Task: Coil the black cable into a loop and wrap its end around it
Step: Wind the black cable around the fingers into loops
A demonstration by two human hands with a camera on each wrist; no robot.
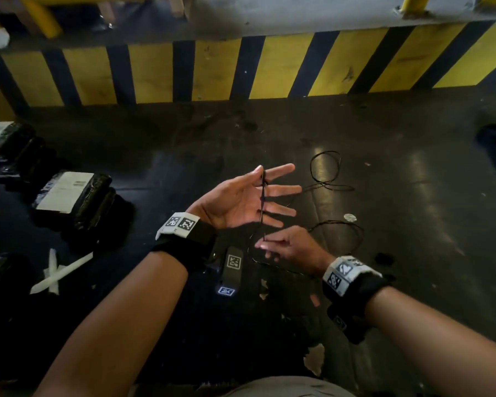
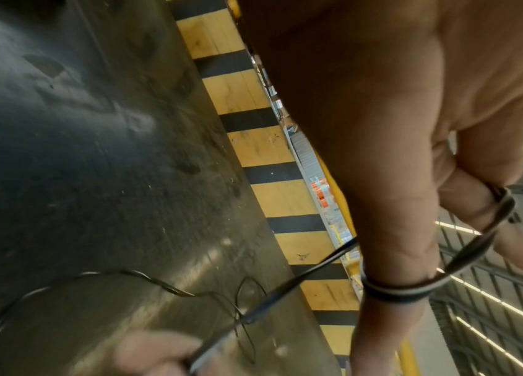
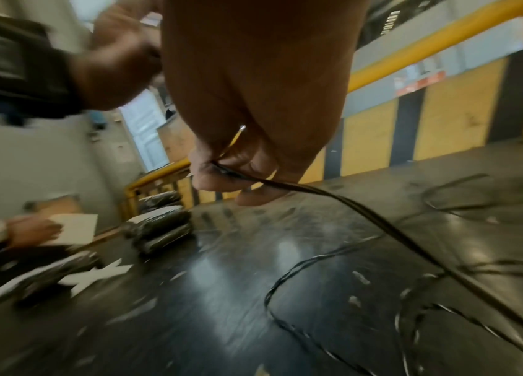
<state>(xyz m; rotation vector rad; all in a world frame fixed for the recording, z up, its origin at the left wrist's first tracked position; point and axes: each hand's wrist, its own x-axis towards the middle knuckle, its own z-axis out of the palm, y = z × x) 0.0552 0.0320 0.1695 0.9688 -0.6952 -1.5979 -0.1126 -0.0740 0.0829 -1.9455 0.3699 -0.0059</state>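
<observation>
My left hand (image 1: 241,199) is held palm up above the dark floor with its fingers straight and spread. The thin black cable (image 1: 262,193) is wound in turns from the thumb across to the little-finger edge; the left wrist view shows those turns (image 2: 414,292) around the hand. Just below, my right hand (image 1: 269,243) pinches the cable's running part (image 3: 221,169) between thumb and fingers. From there the cable (image 3: 414,241) slopes down to the floor. The loose rest of the cable (image 1: 327,170) lies in open loops on the floor to the right.
Black wrapped packages with white labels (image 1: 72,196) sit on the floor at left, with white strips (image 1: 60,270) nearer me. A yellow-and-black striped barrier (image 1: 241,70) closes the far side. A black strap with a marker (image 1: 233,267) hangs under my left wrist.
</observation>
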